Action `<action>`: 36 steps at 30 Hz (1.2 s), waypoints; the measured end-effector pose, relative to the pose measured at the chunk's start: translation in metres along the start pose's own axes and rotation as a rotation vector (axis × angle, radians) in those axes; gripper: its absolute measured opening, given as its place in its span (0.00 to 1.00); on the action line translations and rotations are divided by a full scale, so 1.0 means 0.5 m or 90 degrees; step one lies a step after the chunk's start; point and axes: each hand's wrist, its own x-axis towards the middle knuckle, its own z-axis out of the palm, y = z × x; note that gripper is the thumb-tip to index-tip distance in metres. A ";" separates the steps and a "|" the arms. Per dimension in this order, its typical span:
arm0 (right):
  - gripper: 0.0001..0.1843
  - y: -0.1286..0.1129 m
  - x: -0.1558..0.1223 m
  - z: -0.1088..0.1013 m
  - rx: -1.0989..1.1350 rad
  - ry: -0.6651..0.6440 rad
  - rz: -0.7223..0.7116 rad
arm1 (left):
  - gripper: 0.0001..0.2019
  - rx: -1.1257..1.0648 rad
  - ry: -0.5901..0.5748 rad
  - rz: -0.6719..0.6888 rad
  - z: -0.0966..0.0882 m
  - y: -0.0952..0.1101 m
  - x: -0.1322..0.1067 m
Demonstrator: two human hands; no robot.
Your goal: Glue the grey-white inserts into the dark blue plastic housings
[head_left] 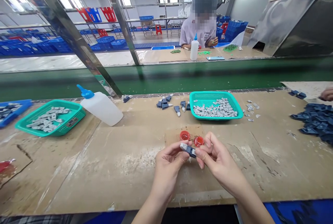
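Observation:
My left hand (169, 163) and my right hand (215, 158) meet over the near middle of the cardboard-covered bench (104, 168). Together they pinch one small part (188, 149), dark blue with a grey piece at its left end. Both hands have fingers closed on it. Just beyond the fingertips stand two small red caps (191, 138). Further back sits a teal basket (235, 105) filled with grey pieces, with a few dark blue parts (166, 103) lying to its left.
A white squeeze bottle with a blue tip (100, 106) lies at left beside a second teal basket (50, 117). A pile of dark blue parts (318, 119) is at right. A green conveyor (166, 76) runs behind the bench; a person (201, 26) works across it.

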 end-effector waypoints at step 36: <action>0.12 -0.014 0.264 -0.242 -0.718 0.085 -0.098 | 0.14 0.435 0.162 0.219 -0.262 0.029 0.084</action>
